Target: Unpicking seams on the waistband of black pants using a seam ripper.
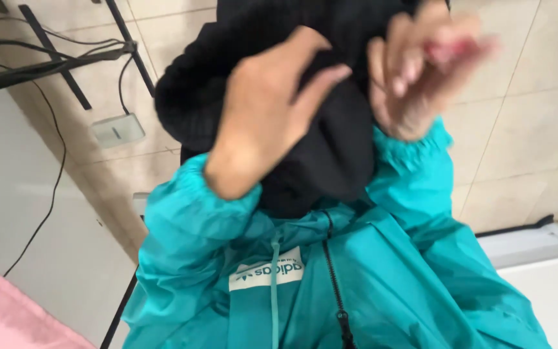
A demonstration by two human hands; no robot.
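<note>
A black knitted garment (240,58) is held up close in front of me, over the chest of my teal zip jacket (382,284). My left hand (266,110) comes out of the teal cuff and grips the black fabric, thumb pressed into a fold. My right hand (421,71) is blurred, its fingers curled on the garment's right side. The lower part of the black cloth (330,161) hangs between both wrists and covers the jacket's collar.
Beige floor tiles (524,129) lie beyond. A white power adapter (117,129) with black cables and black stand legs (53,58) are at upper left. A white panel (8,194) sits left, a pink cloth (8,317) at bottom left, and a white ledge (537,252) right.
</note>
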